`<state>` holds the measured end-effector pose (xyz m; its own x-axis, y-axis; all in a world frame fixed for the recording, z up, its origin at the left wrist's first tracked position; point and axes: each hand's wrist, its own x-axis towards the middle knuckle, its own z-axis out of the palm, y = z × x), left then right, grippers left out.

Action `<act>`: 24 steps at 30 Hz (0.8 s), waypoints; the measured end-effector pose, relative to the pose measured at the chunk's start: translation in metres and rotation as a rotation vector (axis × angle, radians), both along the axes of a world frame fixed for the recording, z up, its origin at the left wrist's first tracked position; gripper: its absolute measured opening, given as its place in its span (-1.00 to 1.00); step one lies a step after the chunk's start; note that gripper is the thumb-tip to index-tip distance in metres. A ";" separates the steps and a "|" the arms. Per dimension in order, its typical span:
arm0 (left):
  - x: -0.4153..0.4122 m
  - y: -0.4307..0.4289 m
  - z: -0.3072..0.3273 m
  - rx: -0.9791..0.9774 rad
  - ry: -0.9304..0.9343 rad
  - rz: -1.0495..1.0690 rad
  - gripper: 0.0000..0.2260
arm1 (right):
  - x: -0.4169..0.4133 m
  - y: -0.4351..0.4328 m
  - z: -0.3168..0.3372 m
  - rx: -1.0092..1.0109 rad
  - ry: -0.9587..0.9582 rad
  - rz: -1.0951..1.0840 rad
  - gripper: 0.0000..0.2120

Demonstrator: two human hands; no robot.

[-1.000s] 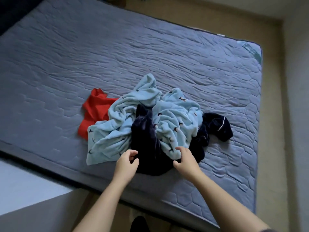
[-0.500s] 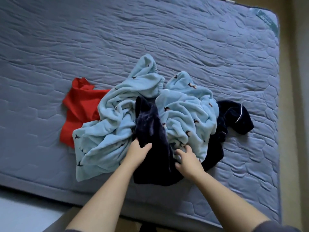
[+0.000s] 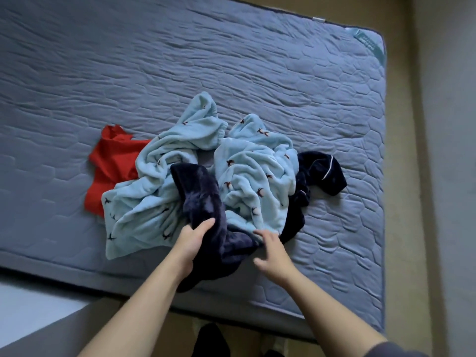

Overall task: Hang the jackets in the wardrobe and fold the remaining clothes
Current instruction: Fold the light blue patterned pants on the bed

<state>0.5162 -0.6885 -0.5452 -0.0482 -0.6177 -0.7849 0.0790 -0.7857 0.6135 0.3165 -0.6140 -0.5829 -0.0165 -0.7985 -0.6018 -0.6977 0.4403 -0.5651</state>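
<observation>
Left hand [image 3: 192,240] grips the navy fleece garment [image 3: 203,202]; right hand [image 3: 271,253] hovers beside it, fingers spread, holding nothing. Best to lift slowly, so the pale-blue fleece [image 3: 252,181] slides clear.

The left hand [image 3: 192,242] and right hand [image 3: 271,257] are left bare; a dark grey sleeve [image 3: 396,351] is worn high on the right arm

My view, a home bedroom, bare grey quilted mattress [image 3: 257,73], crumpled clothes [image 3: 252,176] heaped on it, beige floor [image 3: 401,176] alongside.
</observation>
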 end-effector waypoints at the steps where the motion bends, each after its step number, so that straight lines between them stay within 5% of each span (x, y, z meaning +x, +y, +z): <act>1: -0.013 0.005 0.014 -0.034 0.013 -0.032 -0.85 | -0.003 0.008 0.004 0.018 0.039 0.146 -0.29; 3: -0.045 0.018 0.038 -0.067 0.091 -0.080 -0.85 | -0.004 0.019 0.016 -0.065 0.123 0.244 -0.26; 7: -0.101 0.034 0.078 -0.137 0.240 0.000 -0.84 | -0.033 0.033 0.053 -0.251 -0.065 -0.227 -0.89; 11: -0.128 0.031 0.099 -0.293 0.056 0.087 -0.85 | -0.096 0.049 0.098 -0.354 -0.231 -0.605 -0.86; 18: -0.178 0.043 0.120 -0.105 -0.044 -0.130 -0.69 | -0.173 0.055 0.180 -0.348 -0.432 -0.814 -0.82; 24: -0.193 0.076 0.149 -0.243 0.197 -0.558 -0.65 | -0.181 0.044 0.225 -0.220 -0.597 -0.881 -0.89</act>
<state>0.3236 -0.6125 -0.3960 -0.5434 -0.6173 -0.5689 -0.1725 -0.5811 0.7953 0.1360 -0.5695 -0.3579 -0.3889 -0.7404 -0.5482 0.2272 0.4996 -0.8359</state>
